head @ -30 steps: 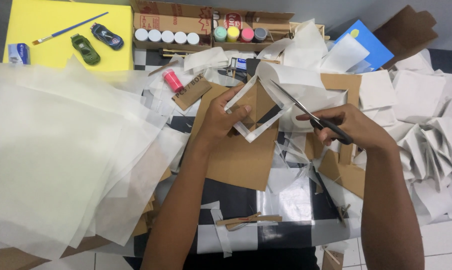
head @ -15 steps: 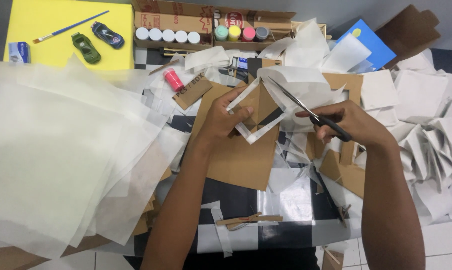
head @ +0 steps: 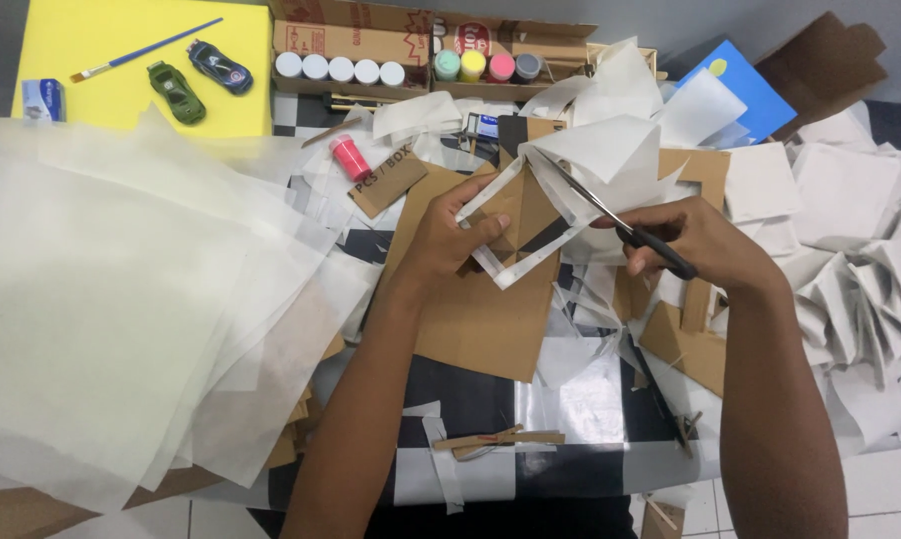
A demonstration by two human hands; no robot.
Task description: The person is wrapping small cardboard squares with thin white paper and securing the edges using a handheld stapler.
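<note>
My left hand [head: 449, 232] grips a small brown cardboard piece [head: 518, 215] edged with white paper strips, held above a larger cardboard sheet [head: 485, 319]. My right hand [head: 698, 242] holds black-handled scissors [head: 620, 226]. Their blades point up and left into the white paper [head: 598, 148] attached to the cardboard piece.
A big stack of translucent white sheets [head: 111, 309] fills the left. Paint pots [head: 339, 69] sit in a cardboard box at the back. Two toy cars [head: 197, 80] and a paintbrush [head: 143, 48] lie on a yellow board. Cut white paper scraps [head: 870, 269] pile up at the right.
The cardboard piece has been turned and lifted slightly toward the back. The scissors have advanced up and left into the white paper.
</note>
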